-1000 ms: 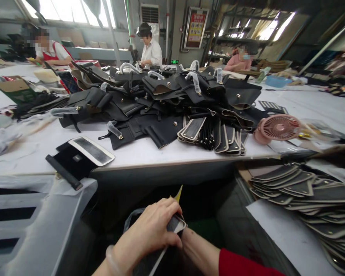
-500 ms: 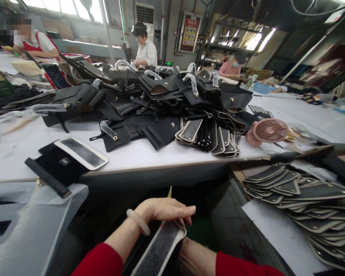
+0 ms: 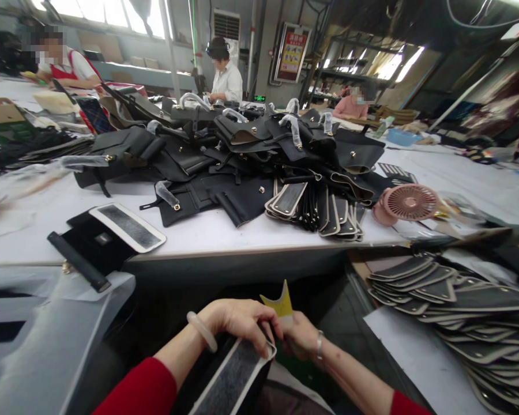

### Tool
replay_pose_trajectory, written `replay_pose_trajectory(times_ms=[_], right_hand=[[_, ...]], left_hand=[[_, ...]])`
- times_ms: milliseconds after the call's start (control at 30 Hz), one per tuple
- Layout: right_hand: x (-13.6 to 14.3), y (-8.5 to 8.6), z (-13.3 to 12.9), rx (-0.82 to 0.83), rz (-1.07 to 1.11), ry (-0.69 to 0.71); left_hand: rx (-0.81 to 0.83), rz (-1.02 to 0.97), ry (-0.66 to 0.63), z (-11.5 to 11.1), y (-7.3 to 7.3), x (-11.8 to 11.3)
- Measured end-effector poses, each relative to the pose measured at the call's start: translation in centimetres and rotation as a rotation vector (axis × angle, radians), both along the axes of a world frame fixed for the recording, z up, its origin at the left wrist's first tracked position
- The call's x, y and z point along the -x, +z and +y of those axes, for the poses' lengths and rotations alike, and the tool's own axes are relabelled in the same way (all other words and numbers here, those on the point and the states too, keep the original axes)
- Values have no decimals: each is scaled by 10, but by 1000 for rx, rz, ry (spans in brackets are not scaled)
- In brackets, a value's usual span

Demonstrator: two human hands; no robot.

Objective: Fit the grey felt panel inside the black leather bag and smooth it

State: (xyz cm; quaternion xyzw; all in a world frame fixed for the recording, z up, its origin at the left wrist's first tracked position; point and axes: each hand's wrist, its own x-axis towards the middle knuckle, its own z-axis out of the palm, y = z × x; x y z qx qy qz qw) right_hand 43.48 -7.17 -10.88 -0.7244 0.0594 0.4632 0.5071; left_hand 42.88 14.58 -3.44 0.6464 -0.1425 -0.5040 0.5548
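In my lap lies a black leather bag piece with a dark, pale-edged panel [image 3: 231,377]. My left hand [image 3: 244,324], wearing a pale bangle, is closed over the panel's upper end, with the fingers bent onto its rim. Just right of it, my right hand [image 3: 301,335] grips a flat yellow tool [image 3: 282,302] with a curved, two-pointed end that sticks upward. Part of the tool is hidden in the fist. On the table's left front edge rests an opened black bag piece [image 3: 97,245] with a similar panel [image 3: 127,226].
A heap of black leather bags [image 3: 237,150] with wrapped handles covers the table's middle. Panels [image 3: 335,213] and a pink fan [image 3: 409,202] stand at its right. Many more panels [image 3: 471,314] are stacked on the right. Several people work behind.
My right hand has come out from beneath my left forearm to the right, bringing the yellow tool into fuller view. My left hand's fingers have bent down onto the panel's end.
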Motion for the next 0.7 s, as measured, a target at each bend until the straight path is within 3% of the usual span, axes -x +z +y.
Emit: replay_pose_trajectory(times_ms=[67, 167, 233, 300, 367, 500, 700], right_hand=[[-15, 22, -36, 60, -56, 49], [-24, 69, -72, 62, 6, 213], [-21, 96, -75, 12, 66, 400], [-15, 112, -63, -16, 119, 508], [-8, 116, -44, 1, 129, 544], [-1, 109, -18, 72, 56, 570], [-2, 106, -16, 105, 4, 583]], left_hand=[[-8, 16, 6, -1, -1, 0], [-22, 22, 17, -1, -3, 0], [-42, 16, 14, -2, -3, 0], [-62, 6, 5, -2, -1, 0], [-85, -13, -4, -1, 3, -1], [-178, -120, 0, 1, 14, -2], [-231, -201, -16, 3, 20, -4]])
